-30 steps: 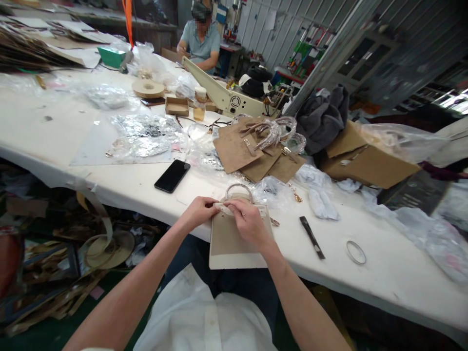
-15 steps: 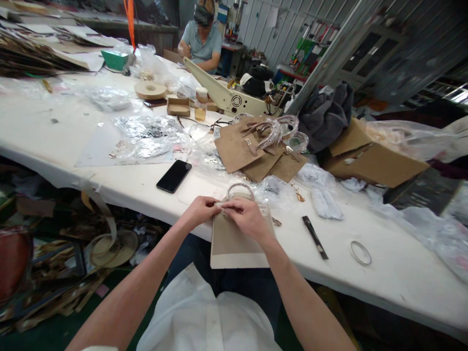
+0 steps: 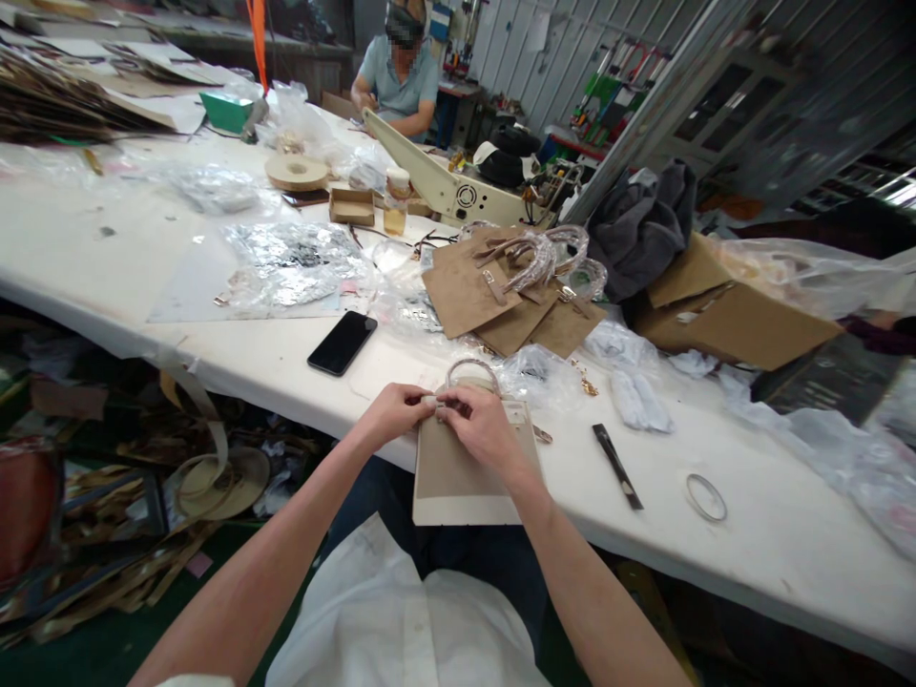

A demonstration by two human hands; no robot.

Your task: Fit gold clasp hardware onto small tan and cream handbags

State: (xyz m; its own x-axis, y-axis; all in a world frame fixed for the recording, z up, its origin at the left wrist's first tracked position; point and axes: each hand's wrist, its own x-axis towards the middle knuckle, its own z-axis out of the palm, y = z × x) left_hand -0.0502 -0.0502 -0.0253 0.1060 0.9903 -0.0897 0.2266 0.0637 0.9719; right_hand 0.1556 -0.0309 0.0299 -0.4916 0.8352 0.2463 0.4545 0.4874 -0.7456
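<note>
A flat taupe bag panel (image 3: 458, 477) with a pale lower edge lies at the table's front edge, partly over my lap. Its curved handle (image 3: 472, 366), in clear wrapping, rises behind my hands. My left hand (image 3: 403, 410) pinches at the panel's upper left, fingertips closed on something small that I cannot make out. Right beside it, my right hand (image 3: 478, 425) rests over the panel with thumb and forefinger curled together at the same spot; what they grip is hidden. A metal clasp piece (image 3: 542, 434) sticks out at the panel's right edge.
Several brown panels with wrapped handles (image 3: 493, 286) are piled ahead. A phone (image 3: 343, 343) lies left, a dark strip (image 3: 616, 466) and a tape ring (image 3: 706, 497) right. Behind stand a jar (image 3: 395, 212), a cream machine (image 3: 465, 197) and a seated person (image 3: 401, 81).
The fingers of my right hand have shifted slightly and loosened a little at the panel's upper left. My left hand stays almost in place.
</note>
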